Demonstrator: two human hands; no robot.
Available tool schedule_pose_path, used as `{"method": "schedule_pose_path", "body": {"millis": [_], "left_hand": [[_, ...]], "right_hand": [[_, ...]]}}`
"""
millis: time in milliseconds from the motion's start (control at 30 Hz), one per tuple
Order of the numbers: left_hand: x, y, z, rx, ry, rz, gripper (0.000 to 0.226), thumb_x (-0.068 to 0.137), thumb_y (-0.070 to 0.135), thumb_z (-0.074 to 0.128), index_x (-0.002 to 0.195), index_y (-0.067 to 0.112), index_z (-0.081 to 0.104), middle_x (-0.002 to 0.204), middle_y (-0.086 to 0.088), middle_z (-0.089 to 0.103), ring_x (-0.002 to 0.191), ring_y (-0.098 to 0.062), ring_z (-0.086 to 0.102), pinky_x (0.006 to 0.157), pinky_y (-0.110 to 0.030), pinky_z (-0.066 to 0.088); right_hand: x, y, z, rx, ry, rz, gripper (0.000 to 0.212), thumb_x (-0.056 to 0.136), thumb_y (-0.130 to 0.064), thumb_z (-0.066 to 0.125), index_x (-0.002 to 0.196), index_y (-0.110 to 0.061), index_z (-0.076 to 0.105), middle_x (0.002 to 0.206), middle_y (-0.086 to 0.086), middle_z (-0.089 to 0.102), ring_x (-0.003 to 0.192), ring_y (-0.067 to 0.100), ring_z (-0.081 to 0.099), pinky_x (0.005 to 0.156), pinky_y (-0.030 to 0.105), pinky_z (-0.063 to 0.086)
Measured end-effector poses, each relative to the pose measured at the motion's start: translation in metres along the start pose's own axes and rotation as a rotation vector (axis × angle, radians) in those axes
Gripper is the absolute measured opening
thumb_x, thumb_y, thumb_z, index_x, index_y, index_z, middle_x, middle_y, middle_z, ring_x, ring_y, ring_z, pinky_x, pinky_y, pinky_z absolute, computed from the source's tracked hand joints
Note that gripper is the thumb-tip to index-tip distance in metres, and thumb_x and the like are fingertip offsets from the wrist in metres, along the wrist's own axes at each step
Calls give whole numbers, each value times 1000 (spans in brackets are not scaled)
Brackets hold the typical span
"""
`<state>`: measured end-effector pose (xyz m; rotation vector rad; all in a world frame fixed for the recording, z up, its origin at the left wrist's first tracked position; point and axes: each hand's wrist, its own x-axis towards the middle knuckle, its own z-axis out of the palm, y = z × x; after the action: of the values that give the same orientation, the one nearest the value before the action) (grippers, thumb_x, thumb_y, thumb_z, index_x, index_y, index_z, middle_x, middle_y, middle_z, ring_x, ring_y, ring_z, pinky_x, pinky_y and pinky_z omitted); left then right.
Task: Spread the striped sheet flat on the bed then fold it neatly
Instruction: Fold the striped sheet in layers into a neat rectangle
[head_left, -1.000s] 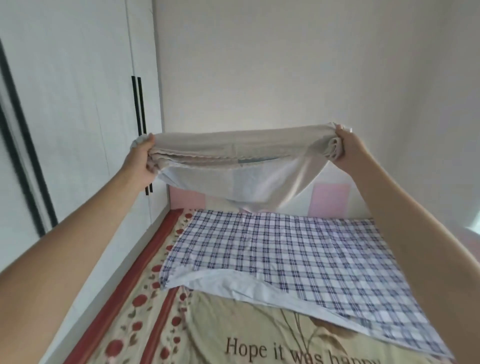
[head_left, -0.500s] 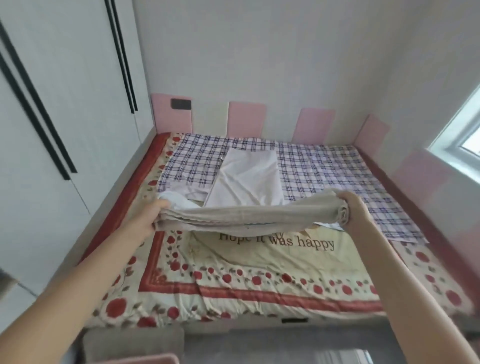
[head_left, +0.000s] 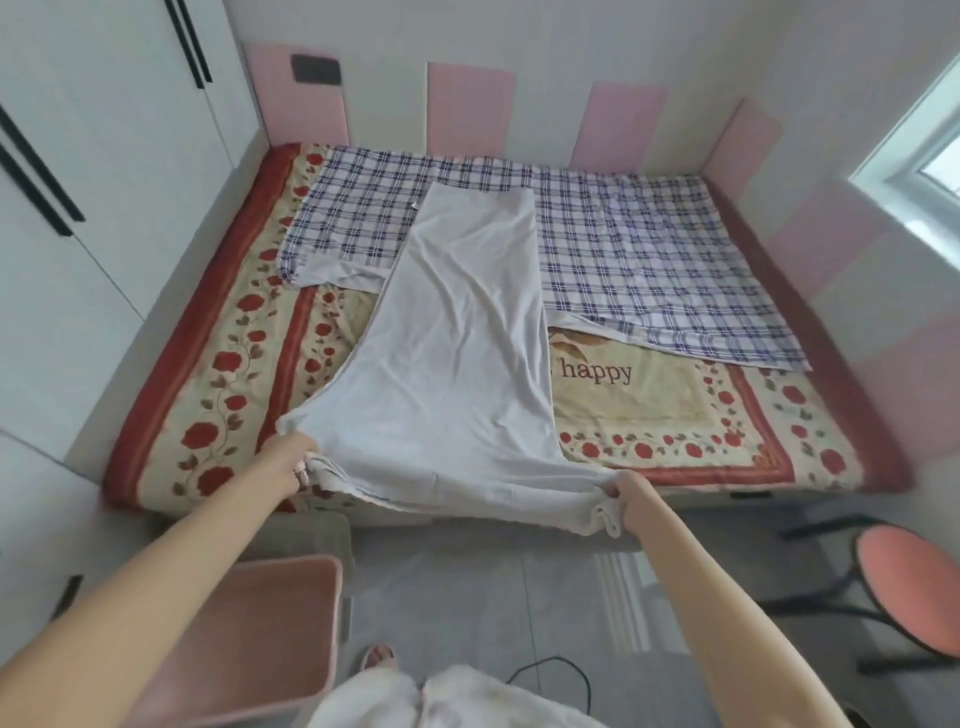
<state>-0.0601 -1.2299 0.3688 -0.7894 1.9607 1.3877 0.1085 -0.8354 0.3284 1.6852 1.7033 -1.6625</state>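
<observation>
Roughly half of the spreading looks done. The sheet (head_left: 457, 332), pale, with no stripes I can make out from here, runs as one long strip up the middle of the bed (head_left: 171, 374). Its far end rests on a checked cloth (head_left: 649, 249) near the head, and its near end reaches past the foot. The far part lies fairly flat. The middle carries long slanting creases, and the near edge is lifted off the mattress and gathered at both corners.

The left hand (head_left: 288, 462) has its fingers curled round the bunched near-left corner. The right hand (head_left: 631, 493) grips the bunched near-right corner, and the hem sags a little between them.

The strip is narrow for this bed, so it may be doubled lengthwise, though I cannot tell for sure. What is left, as I judge it, is to lay the near edge down, open and smooth the cloth, and then do all of the folding.

Under the sheet is a rose-bordered blanket (head_left: 649, 410). A pink bin (head_left: 270, 623) stands on the floor to the left, and a stool (head_left: 909, 587) to the right.
</observation>
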Motion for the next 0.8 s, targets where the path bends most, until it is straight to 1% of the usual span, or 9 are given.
{"method": "schedule_pose_path", "body": {"millis": [67,167,233,300,400,433,533,633,800], "left_hand": [[-5,10,7,-163,70,44,15,95,14,40,99,4,51,68,-10,44,46,-18,48,52,-24,51],[-15,17,16,-366,164,88,26,98,23,38,74,13,43,75,-7,45,36,-8,39,39,-17,32],[-22,16,25,-310,97,151,26,95,28,39,88,8,54,101,-12,52,60,-14,45,62,-24,42],[-28,10,37,-221,-28,158,57,91,46,43,127,3,51,128,-18,53,81,-21,52,84,-36,41],[-29,-8,50,330,-217,151,75,90,57,50,146,11,31,149,-13,34,131,-28,40,107,-39,30],[-28,-16,54,581,-249,117,73,90,49,56,145,9,31,143,-14,40,128,-29,44,99,-34,36],[-26,-26,59,1224,-307,-68,43,86,25,56,123,4,46,80,-8,46,59,-18,48,50,-24,35],[-17,-23,73,1668,-449,-83,66,81,18,48,143,2,31,127,-14,49,92,-23,60,72,-30,50],[5,-2,99,1816,-752,-123,46,95,18,40,136,-2,35,146,-18,35,97,-20,48,82,-27,39]], "right_hand": [[-17,-20,3,253,9,-118,14,89,-4,40,77,-5,47,72,8,46,62,22,46,54,30,39],[-53,-40,1,492,-113,-264,17,88,-16,38,74,-14,46,70,5,46,59,18,46,52,26,40],[-64,-41,-4,415,-247,-272,29,90,-40,42,85,-15,56,80,7,56,67,22,56,61,31,48],[-59,-37,-9,143,-274,-324,65,86,-66,45,129,-17,52,124,7,56,107,28,59,92,43,48],[-33,-15,-11,-274,-127,-343,77,85,-54,61,142,-8,38,135,9,50,119,27,50,101,36,39],[-27,-3,-12,-477,-132,-267,70,85,-45,66,138,-5,43,122,9,57,104,25,57,92,33,47],[-18,27,-5,-994,-339,23,63,88,-30,58,143,-10,35,112,8,58,75,16,55,62,27,47],[-9,37,5,-1291,-478,97,61,93,-34,50,146,-10,29,142,11,40,79,13,52,66,24,44],[17,41,6,-1226,-471,278,50,87,-43,51,124,-11,45,114,9,52,99,23,55,88,30,46]]}}
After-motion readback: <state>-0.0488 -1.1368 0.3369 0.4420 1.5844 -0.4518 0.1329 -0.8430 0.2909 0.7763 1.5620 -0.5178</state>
